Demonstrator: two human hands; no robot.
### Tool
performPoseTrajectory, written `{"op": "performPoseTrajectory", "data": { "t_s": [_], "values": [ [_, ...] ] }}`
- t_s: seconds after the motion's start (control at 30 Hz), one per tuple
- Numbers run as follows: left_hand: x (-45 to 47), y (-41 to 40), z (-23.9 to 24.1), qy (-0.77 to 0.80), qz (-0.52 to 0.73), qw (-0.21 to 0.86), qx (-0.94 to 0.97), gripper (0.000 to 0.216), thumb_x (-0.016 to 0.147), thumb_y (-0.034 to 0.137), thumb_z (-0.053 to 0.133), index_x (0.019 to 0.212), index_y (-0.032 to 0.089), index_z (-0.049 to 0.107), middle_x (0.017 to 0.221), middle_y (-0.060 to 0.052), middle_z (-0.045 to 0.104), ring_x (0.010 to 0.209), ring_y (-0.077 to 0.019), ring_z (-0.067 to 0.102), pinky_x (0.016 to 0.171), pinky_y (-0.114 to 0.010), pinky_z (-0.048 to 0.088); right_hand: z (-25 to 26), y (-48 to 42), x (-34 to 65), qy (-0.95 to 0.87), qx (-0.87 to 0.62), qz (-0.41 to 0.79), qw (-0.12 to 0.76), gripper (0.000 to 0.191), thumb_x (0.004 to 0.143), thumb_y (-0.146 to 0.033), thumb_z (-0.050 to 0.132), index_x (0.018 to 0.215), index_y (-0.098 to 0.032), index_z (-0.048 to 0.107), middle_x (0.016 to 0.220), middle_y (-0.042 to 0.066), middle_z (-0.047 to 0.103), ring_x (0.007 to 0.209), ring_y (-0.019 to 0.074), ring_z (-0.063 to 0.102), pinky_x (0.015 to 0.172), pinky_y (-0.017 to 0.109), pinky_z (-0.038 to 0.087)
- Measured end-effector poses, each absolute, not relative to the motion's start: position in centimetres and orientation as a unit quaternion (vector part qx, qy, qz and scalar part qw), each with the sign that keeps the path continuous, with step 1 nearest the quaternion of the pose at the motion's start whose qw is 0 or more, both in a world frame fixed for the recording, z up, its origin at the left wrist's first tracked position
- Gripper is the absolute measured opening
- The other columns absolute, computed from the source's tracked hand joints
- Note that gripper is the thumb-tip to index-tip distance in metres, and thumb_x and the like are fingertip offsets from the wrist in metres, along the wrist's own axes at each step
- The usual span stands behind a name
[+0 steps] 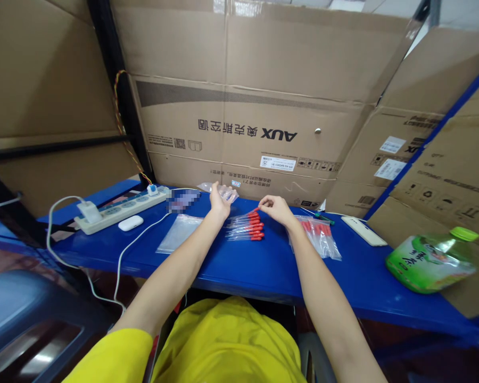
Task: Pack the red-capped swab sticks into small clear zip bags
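My left hand [219,202] is closed round a crinkled clear plastic bag [228,192] at the back of the blue tabletop. My right hand [277,208] pinches the red end of a dropper [254,212] at the far end of a row. Several droppers [249,230] lie side by side between my hands, clear thin tubes to the left and red bulbs to the right. Beside my left forearm is a flat stack of clear bags [179,234]. Filled clear bags [320,236] with red-ended droppers lie to the right of my right wrist.
The blue table [239,268] has cardboard [263,106] along its back. On the left are a power strip [123,210], a white case [130,223] and loose cables. To the right are a green-handled tool [323,217], a phone [364,231] and a large green-labelled bottle [427,263].
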State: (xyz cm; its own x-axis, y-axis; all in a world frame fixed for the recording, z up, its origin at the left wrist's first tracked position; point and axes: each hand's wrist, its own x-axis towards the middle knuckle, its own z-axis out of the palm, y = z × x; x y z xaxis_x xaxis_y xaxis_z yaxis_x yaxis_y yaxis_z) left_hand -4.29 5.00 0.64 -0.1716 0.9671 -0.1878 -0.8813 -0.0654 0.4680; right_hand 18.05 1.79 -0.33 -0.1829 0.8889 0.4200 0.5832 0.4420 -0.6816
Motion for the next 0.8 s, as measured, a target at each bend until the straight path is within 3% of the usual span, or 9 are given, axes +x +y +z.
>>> {"op": "performPoseTrajectory", "data": {
  "t_s": [0.17,0.3,0.47,0.8],
  "values": [
    [-4.9,5.4,0.7,0.234,0.741,0.626,0.065,0.020,0.096,0.041,0.063,0.095,0.022,0.057,0.092,-0.002,0.059,0.081,-0.0145,0.066,0.087,-0.034,0.061,0.8,1.3,17.1,-0.689,-0.434,0.184,0.550,0.022,0.082,-0.042,0.067,0.085,-0.020,0.067,0.071,-0.001,0.065,0.064,0.0153,0.057,0.065,0.027,0.047],
    [-5.0,5.3,0.8,0.223,0.742,0.629,0.062,0.019,0.097,0.042,0.061,0.097,0.023,0.056,0.093,-0.003,0.059,0.082,-0.0150,0.066,0.090,-0.035,0.062,1.1,0.6,15.8,-0.677,-0.425,0.168,0.576,0.025,0.085,-0.046,0.067,0.085,-0.022,0.065,0.074,0.001,0.066,0.068,0.0167,0.060,0.067,0.028,0.050],
    [-3.9,4.7,1.0,0.197,0.725,0.655,0.079,0.019,0.097,0.042,0.060,0.098,0.023,0.057,0.091,-0.004,0.063,0.084,-0.0185,0.070,0.091,-0.038,0.062,0.6,-0.3,13.8,-0.695,-0.421,0.134,0.568,0.026,0.089,-0.048,0.068,0.088,-0.022,0.068,0.078,0.003,0.072,0.071,0.0180,0.064,0.072,0.030,0.053],
    [-1.4,3.4,0.9,0.162,0.691,0.689,0.147,0.017,0.094,0.034,0.056,0.090,0.019,0.064,0.079,-0.005,0.068,0.074,-0.0188,0.069,0.087,-0.038,0.061,-0.6,-1.4,11.3,-0.794,-0.429,0.039,0.430,0.020,0.100,-0.032,0.062,0.112,-0.027,0.077,0.106,0.001,0.082,0.084,0.0205,0.073,0.086,0.030,0.052]
  ]
}}
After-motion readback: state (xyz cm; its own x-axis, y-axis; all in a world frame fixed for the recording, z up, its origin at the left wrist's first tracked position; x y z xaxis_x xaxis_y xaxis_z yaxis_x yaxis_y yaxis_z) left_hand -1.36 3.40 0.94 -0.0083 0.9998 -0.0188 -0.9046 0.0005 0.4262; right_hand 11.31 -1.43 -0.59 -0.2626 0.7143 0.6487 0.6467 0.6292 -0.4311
